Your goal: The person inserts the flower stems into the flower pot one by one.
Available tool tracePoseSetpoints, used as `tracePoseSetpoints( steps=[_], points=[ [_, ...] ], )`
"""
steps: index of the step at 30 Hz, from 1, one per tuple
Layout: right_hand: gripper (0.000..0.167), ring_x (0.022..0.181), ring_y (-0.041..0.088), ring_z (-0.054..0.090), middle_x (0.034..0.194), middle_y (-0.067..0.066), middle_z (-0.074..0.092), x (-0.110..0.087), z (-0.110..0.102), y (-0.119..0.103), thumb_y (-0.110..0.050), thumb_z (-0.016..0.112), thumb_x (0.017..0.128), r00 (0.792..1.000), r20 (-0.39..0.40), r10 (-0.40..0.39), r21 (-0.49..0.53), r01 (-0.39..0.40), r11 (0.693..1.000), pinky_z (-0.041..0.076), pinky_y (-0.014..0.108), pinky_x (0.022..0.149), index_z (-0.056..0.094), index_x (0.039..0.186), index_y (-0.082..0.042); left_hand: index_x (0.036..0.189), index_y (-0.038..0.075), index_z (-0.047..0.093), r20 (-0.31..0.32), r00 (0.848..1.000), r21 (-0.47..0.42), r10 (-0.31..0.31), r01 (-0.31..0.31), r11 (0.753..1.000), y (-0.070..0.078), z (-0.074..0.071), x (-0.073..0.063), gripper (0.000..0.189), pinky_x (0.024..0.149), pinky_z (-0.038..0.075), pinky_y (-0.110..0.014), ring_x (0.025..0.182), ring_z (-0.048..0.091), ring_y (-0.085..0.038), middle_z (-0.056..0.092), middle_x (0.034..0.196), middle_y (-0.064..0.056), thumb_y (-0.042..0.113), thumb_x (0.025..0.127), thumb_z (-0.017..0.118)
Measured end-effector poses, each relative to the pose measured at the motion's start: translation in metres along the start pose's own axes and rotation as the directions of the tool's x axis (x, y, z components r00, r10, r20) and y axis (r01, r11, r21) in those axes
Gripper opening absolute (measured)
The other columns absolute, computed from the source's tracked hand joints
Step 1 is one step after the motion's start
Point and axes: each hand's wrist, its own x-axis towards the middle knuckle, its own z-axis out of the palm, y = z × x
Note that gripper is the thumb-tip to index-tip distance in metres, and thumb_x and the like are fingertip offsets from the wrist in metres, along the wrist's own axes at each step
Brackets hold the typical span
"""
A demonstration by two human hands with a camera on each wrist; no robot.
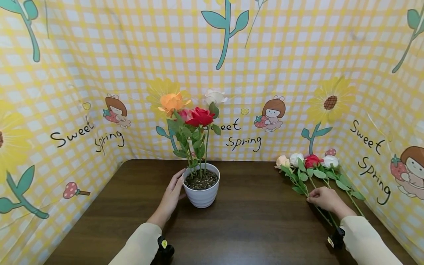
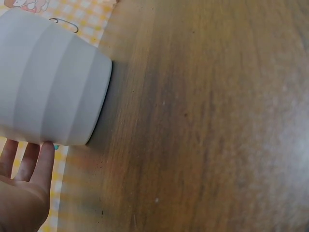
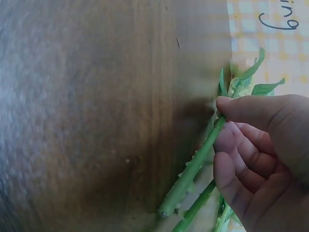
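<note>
A white ribbed pot (image 1: 201,197) filled with dark soil stands upright on the table. In it are upright roses: an orange one (image 1: 173,102), a red one (image 1: 200,116), a pink one (image 1: 186,115) and a white one (image 1: 215,96). My left hand (image 1: 172,187) rests against the pot's left side; in the left wrist view its fingertips touch the ribbed wall. At the right, my right hand (image 1: 326,199) pinches a thorny green rose stem (image 3: 193,162) between thumb and fingers. Which bloom that stem carries, I cannot tell.
Several loose roses lie side by side at the table's right: peach (image 1: 283,162), white (image 1: 296,159), red (image 1: 312,161) and another white (image 1: 330,161). Yellow checked cloth (image 1: 185,44) walls the back and both sides of the dark wooden table (image 1: 245,221).
</note>
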Motion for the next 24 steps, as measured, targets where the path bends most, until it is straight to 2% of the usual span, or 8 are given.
tracePoseSetpoints(
  steps=[5, 14, 18, 24],
  points=[
    [0.017, 0.076, 0.018, 0.061, 0.087, 0.004, 0.071, -0.001, -0.001, -0.003, -0.022, 0.073, 0.091, 1.0, 0.003, -0.001, 0.01, 0.001, 1.0, 0.052, 0.042, 0.068, 0.074, 0.09, -0.005, 0.155, 0.021, 0.033, -0.002, 1.0, 0.001, -0.001, 0.001, 1.0, -0.001, 0.0, 0.0, 0.049, 0.102, 0.037, -0.067, 0.144, 0.026, -0.032, 0.027, 0.161, -0.012, 0.04, 0.11, 0.035],
    [0.018, 0.074, 0.017, 0.06, 0.086, 0.003, 0.069, -0.001, -0.004, -0.009, -0.02, 0.072, 0.092, 1.0, 0.006, -0.019, 0.035, 0.019, 0.999, 0.052, 0.039, 0.066, 0.072, 0.093, -0.002, 0.157, 0.02, 0.031, 0.002, 1.0, 0.009, -0.005, 0.005, 1.0, -0.001, 0.001, 0.0, 0.05, 0.102, 0.037, -0.067, 0.145, 0.024, -0.034, 0.025, 0.161, -0.013, 0.04, 0.111, 0.035],
    [0.018, 0.072, 0.015, 0.059, 0.084, 0.001, 0.069, -0.003, -0.006, -0.015, -0.02, 0.073, 0.092, 1.0, 0.006, -0.02, 0.065, 0.02, 0.998, 0.051, 0.036, 0.063, 0.072, 0.093, -0.002, 0.158, 0.019, 0.028, 0.01, 1.0, 0.004, -0.009, 0.009, 1.0, -0.001, 0.001, 0.0, 0.052, 0.103, 0.036, -0.068, 0.146, 0.022, -0.035, 0.022, 0.162, -0.014, 0.04, 0.111, 0.033],
    [0.016, 0.067, 0.016, 0.059, 0.08, 0.001, 0.066, -0.003, -0.009, -0.025, -0.018, 0.073, 0.092, 1.0, -0.002, -0.016, 0.121, 0.016, 0.993, 0.05, 0.034, 0.059, 0.07, 0.093, -0.002, 0.157, 0.022, 0.03, 0.005, 1.0, 0.01, -0.019, 0.018, 1.0, 0.001, 0.0, 0.0, 0.051, 0.103, 0.035, -0.067, 0.146, 0.022, -0.034, 0.022, 0.162, -0.013, 0.043, 0.11, 0.034]
  ],
)
